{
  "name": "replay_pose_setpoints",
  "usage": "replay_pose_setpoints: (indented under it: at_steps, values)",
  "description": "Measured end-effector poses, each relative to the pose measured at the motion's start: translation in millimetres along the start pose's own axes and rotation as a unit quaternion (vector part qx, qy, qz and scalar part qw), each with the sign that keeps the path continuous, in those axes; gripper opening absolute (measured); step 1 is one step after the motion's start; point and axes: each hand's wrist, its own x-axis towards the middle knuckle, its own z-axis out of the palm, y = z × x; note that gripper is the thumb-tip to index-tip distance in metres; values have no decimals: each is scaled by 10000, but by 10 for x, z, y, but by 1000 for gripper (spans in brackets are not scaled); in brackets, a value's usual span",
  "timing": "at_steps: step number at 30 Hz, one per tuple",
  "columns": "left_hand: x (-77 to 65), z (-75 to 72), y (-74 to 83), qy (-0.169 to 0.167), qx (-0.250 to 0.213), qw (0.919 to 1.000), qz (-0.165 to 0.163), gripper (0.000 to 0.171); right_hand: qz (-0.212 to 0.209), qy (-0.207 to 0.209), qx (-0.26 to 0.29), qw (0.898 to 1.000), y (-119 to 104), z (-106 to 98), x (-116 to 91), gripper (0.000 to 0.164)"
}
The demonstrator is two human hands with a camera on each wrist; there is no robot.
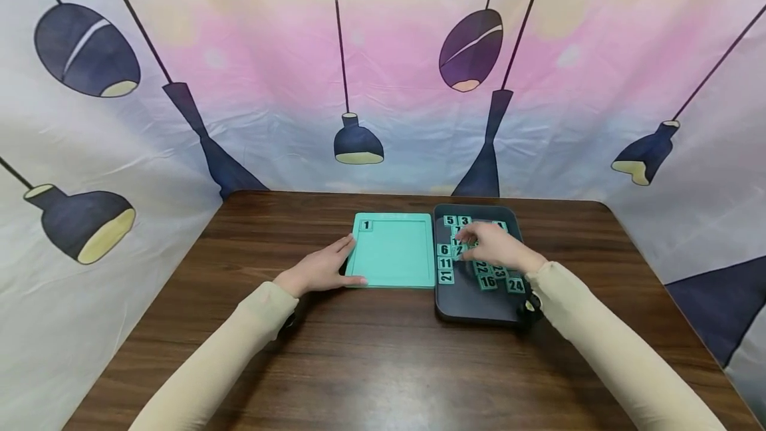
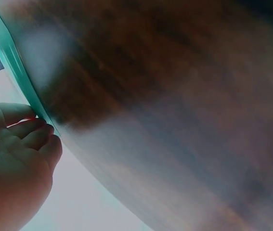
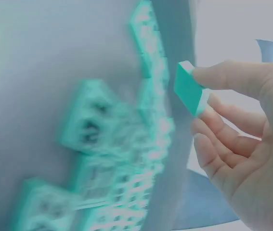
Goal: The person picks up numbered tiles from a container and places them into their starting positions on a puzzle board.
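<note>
A mint-green square frame board lies on the table, with a tile numbered 1 in its far left corner. My left hand rests against the board's left side, thumb at the near left corner and fingers spread along the edge; the left wrist view shows fingertips touching its rim. Over the dark tray my right hand pinches a mint-green number tile between thumb and fingers. The held tile's number is not legible in the right wrist view. Beneath that hand lie several other number tiles, partly hidden.
The tray stands right beside the board. Near its right side sits a tile numbered 24, with 16 to its left. Brown wooden tabletop stretches in front. A lamp-patterned cloth hangs behind the table.
</note>
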Motion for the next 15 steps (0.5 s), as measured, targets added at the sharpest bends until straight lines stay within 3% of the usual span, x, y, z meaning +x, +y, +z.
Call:
replay_pose_setpoints:
  at_steps: [6,15]
  values:
    - [-2,-20,4,28,-26,10000,18,103,-247,180,355,9989,-247,-124,364,43]
    - [-36,-6,19,-39,-55,9999,-118,101,-368,153,843,9956,-601,269,1049,43]
